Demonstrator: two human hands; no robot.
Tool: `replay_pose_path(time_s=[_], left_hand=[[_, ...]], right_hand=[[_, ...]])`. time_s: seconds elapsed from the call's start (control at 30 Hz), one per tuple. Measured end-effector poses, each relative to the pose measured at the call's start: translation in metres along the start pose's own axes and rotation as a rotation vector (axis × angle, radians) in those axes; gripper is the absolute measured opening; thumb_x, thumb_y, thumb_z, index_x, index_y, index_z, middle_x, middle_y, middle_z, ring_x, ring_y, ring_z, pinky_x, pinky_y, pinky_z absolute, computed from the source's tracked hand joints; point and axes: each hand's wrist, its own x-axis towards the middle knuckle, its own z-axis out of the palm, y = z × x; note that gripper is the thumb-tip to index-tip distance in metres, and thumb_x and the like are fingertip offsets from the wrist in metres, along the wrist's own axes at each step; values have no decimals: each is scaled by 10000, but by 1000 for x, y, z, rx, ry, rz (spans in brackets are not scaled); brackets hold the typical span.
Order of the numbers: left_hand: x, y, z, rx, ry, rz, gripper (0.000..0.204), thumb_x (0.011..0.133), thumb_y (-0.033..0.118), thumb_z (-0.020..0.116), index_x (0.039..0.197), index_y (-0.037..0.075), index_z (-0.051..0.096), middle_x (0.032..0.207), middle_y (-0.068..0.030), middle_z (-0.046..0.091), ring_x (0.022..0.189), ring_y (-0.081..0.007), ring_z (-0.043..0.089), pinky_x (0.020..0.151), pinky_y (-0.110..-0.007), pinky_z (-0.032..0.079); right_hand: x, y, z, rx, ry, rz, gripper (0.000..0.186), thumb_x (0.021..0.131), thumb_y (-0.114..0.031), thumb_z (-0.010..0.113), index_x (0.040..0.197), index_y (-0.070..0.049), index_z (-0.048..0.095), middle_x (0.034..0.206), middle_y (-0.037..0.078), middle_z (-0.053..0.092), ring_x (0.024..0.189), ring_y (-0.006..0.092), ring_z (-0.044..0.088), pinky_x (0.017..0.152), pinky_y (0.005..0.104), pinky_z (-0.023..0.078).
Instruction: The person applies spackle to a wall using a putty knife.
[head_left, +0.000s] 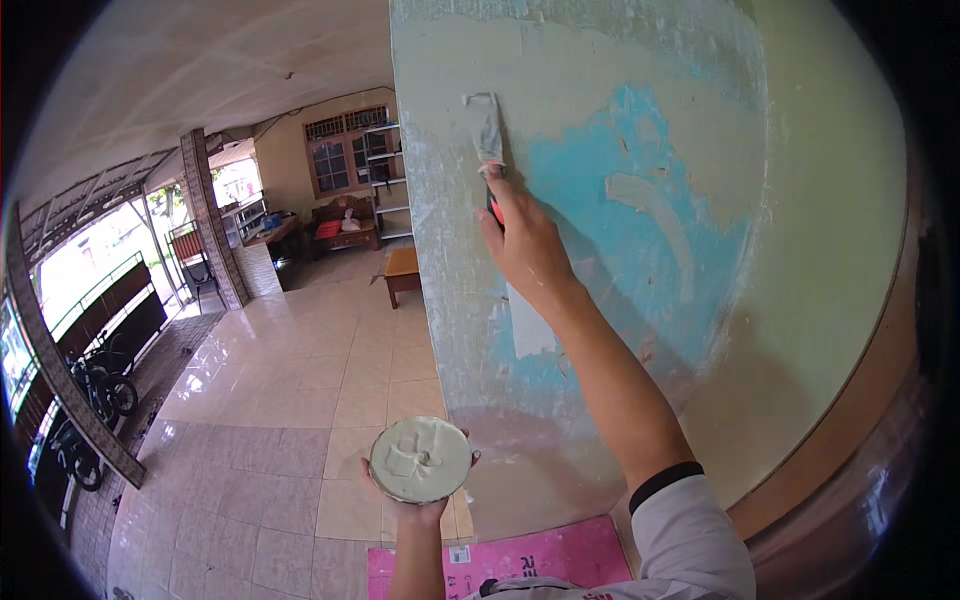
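Note:
My right hand (525, 235) is closed round the red and black handle of a putty knife (489, 135). The blade, smeared with putty, lies against the upper left part of the wall (450, 250), near its edge. Grey-green putty covers the upper wall, with a bare turquoise patch (590, 240) below it. A curved putty stroke (660, 220) crosses that patch. Low in front of me, my left hand (425, 512) holds a round tub of putty (420, 460) from beneath, its fingers wrapped round the sides. Swirled grey-green putty fills the tub.
Pink printed cardboard (500, 560) lies on the floor at the wall's foot. Beyond the wall's left edge stand a low wooden table (402, 275), a bench (345, 230) and a shelf rack (388, 180). A tiled pillar (212, 220) and bicycles (95, 390) are farther left.

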Motion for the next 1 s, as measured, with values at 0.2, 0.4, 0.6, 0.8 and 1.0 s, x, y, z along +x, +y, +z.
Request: replay_pose_path(time_s=[0.2,0.4,0.6,0.8,1.0], left_hand=[[-2,5,-9,107,-70,17,953,816,884,428,1514,238,478,1581,-193,402,1367,-609,386,1014,-860,292],[-4,1,-7,163,-84,-3,956,794,879,478,1503,238,491,1569,-205,409,1359,-620,387,1005,-866,302],[-1,-3,-8,134,-50,6,998,762,885,531,1509,226,479,1573,-207,399,1359,-634,376,998,-867,311],[-4,-2,-5,111,-46,34,957,800,871,474,1491,208,501,1555,-210,426,1342,-625,400,990,-860,318],[-1,-1,-11,17,20,34,957,797,860,501,1488,197,508,1543,-212,449,1347,-627,392,993,-866,305]], right_hand=[[-65,0,12,-72,-36,-39,618,982,-162,644,1549,-100,407,989,241,610,820,443,650,690,516,553],[-16,-13,-9,57,53,-71,638,973,-137,663,1556,-97,407,939,230,622,820,439,638,694,497,540],[-16,0,3,-36,-29,-39,602,981,-156,645,1540,-98,427,1011,228,645,863,428,664,708,486,562],[-55,-12,-22,17,-94,37,591,961,-149,666,1518,-125,469,961,177,653,817,392,665,674,467,554],[6,-5,-5,-34,-10,-17,560,982,-177,639,1508,-112,457,984,199,648,857,411,675,732,499,570]])
